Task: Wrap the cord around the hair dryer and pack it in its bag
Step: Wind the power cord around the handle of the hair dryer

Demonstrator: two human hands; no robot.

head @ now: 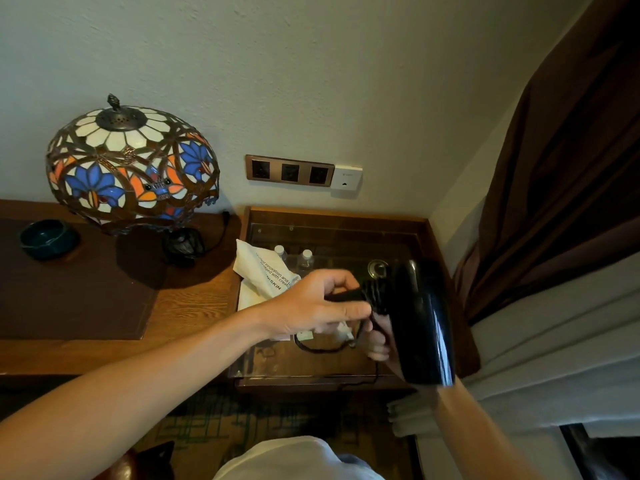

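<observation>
White printed bag is seen at 9 o'clock of the left hand, which pinches the black cord. Glossy black hair dryer, at 3 o'clock, is gripped by the right hand above the glass-topped cabinet.

Plain pale wall behind, meeting a second wall at a corner on the right. Brown curtain hanging at far right, lighter drapery below it. Wooden desk at left, bearing a stained-glass lamp (blue and orange flowers) and a dark bowl. Lower glass-topped cabinet beside the desk. Socket panel on the wall above. Patterned carpet underfoot. Dim, warm light.
</observation>
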